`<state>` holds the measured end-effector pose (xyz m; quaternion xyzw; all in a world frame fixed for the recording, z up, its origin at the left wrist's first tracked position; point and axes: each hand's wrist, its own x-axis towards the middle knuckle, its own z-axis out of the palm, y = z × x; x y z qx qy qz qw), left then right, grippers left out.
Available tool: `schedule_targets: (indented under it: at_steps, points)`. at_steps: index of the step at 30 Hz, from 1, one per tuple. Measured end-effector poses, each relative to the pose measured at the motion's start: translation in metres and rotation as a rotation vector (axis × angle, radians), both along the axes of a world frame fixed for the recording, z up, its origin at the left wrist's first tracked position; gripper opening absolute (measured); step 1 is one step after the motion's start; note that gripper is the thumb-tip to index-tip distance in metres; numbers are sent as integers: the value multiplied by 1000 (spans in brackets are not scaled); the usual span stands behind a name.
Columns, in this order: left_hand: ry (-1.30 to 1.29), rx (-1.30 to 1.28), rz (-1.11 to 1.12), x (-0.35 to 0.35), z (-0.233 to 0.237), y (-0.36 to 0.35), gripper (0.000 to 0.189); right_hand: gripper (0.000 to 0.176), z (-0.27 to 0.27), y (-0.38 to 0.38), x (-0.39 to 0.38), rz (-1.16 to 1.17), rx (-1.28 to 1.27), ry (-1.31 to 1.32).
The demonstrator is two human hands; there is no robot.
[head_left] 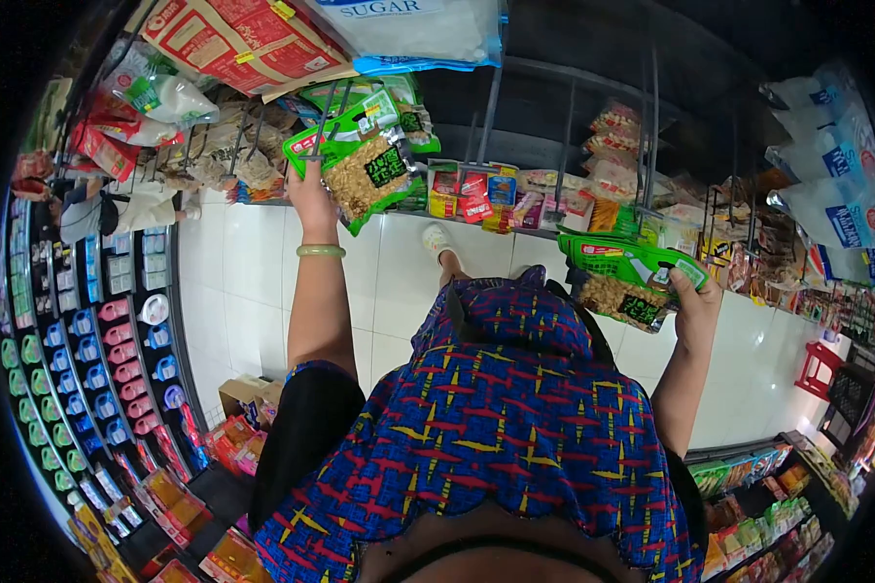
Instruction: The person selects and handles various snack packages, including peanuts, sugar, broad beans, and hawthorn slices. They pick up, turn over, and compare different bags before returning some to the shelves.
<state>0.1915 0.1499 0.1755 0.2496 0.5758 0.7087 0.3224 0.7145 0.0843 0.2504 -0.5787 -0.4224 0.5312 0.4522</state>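
Two arms (319, 306) outstretched, left hand (311, 199) and right hand (696, 303) on green packets (371, 160).

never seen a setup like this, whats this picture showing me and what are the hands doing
There is no machine here, only a person's bare hands. The one picture comes from a camera worn on the head, looking forward and down, so its edges look curved and the patterned clothing shows at the bottom. The left hand, with a pale green bracelet on the wrist, holds one green packet; the right hand holds a similar packet. Both are up by a rack with metal hooks; whether either packet hangs on one is unclear. A large sugar bag lies above. Below is a pale tiled floor, with rows of bottles on shelves at the left.
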Motion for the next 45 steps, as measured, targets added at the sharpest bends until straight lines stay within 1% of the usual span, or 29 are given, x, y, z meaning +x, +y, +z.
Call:
schedule_targets:
  at_steps: [2,4,5,7,10,11,13,14,15,16,19,20,21,22,23,25,28,30,31,32,33,35,36,38,39,40,41,43,45]
  points:
    - [6,-28,1,0,5,15,22,26,-4,-2,1,-12,-10,-2]
    - [121,-59,-65,-1,8,35,24,26,-4,-2,1,-8,-26,2]
    - [120,-58,-68,-2,6,46,24,26,-3,-2,0,-11,-25,1]
    - [157,158,-145,-8,-2,76,29,26,2,0,-5,4,-29,12]
    - [205,151,-135,-16,-10,111,30,26,7,0,-16,17,-33,26]
    - [201,154,-142,-17,-12,120,30,26,6,-1,-16,10,-31,23]
    - [148,103,-31,-9,-11,135,30,26,5,-2,-11,7,-46,-6]
    - [49,214,-41,-7,-15,139,28,26,5,-3,-11,2,-44,-8]
    - [47,214,-44,-9,-21,139,28,26,3,-3,-12,4,-40,-16]
    - [131,91,-45,-11,-26,136,39,25,3,-3,-13,8,-37,-22]
    - [268,-36,-4,7,-47,111,56,25,7,-2,-14,42,-54,-34]
    - [309,-55,0,27,-59,91,57,25,8,-1,-15,38,-57,-35]
    - [258,-83,23,76,-40,60,55,23,9,1,-17,69,-19,-47]
    - [157,-137,-201,104,-35,30,49,22,10,5,-23,100,19,-59]
    - [226,-88,-503,129,-28,3,40,22,13,9,-28,97,13,-59]
    - [-66,-77,-924,173,-1,-36,31,20,24,17,-42,222,70,-145]
    - [-37,-65,-991,204,36,-57,28,20,33,32,-59,306,31,-106]
    - [-97,-118,-957,187,26,-63,28,21,27,41,-66,343,24,-113]
    - [-140,-163,-925,177,25,-64,28,22,23,46,-72,334,64,19]
    - [-76,-41,-902,172,29,-65,24,23,21,47,-78,324,105,153]
    - [-79,-41,-901,177,32,-69,24,23,23,44,-79,326,103,150]
    - [-173,48,-611,177,37,-75,22,24,25,44,-89,409,154,125]
    - [-169,50,-605,174,41,-75,22,25,20,44,-94,446,144,87]
    - [-228,161,-341,167,51,-75,23,25,29,44,-96,449,160,64]
    - [-217,163,-332,159,51,-75,23,25,33,43,-97,445,171,37]
    - [-306,175,-236,147,51,-72,23,25,28,43,-89,397,93,64]
    - [-393,187,-140,131,49,-69,22,25,25,42,-83,406,95,76]
    - [-304,182,-113,95,31,-61,24,25,19,40,-77,365,121,25]
    - [-155,78,-87,55,14,-48,25,24,23,37,-82,371,84,38]
